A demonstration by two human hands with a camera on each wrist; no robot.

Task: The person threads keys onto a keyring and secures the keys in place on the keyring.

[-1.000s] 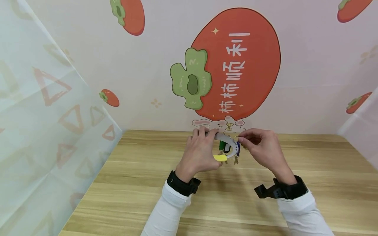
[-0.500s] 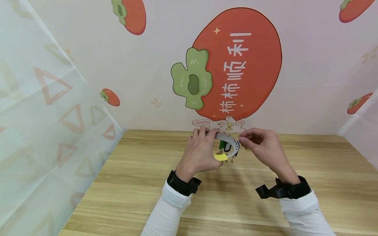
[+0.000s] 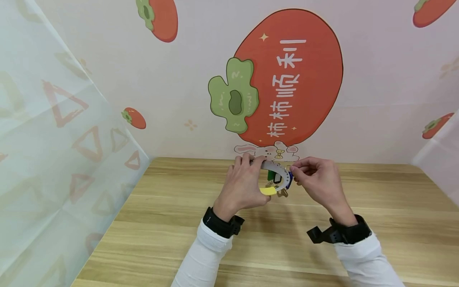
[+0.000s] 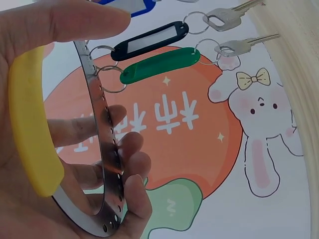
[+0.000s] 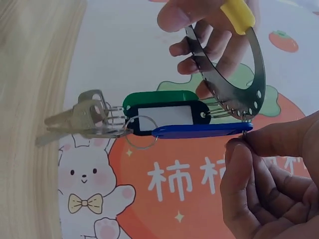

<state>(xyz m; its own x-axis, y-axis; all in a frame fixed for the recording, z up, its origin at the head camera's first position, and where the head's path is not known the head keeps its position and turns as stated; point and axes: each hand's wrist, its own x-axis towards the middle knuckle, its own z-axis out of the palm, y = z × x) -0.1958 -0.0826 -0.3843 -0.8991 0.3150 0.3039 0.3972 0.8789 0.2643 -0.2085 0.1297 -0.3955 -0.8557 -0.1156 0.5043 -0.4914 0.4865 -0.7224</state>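
My left hand (image 3: 240,183) grips a curved metal key holder (image 4: 105,144) with a row of small holes and a yellow handle (image 4: 32,124). The thumb lies on one side, and the other fingers reach around the metal band. A green key tag (image 4: 159,65) and a black key tag (image 4: 149,42) hang by split rings from the band, each with a key. At the holder's curved end, my right hand (image 3: 320,181) pinches the small ring of a blue key tag (image 5: 204,131) between thumb and forefinger. Several silver keys (image 5: 92,112) dangle together at the tags' far ends.
Below the hands spreads a wood-grain table (image 3: 172,239). Behind it stands a backdrop (image 3: 376,79) printed with a large orange-red persimmon and a rabbit. A pale side panel (image 3: 53,159) borders the table on the left.
The blue tag has turned edge-on behind the holder and swung back out, tilted, its key shifting slightly left. The right wrist has moved a little. My left hand keeps its grip in place.
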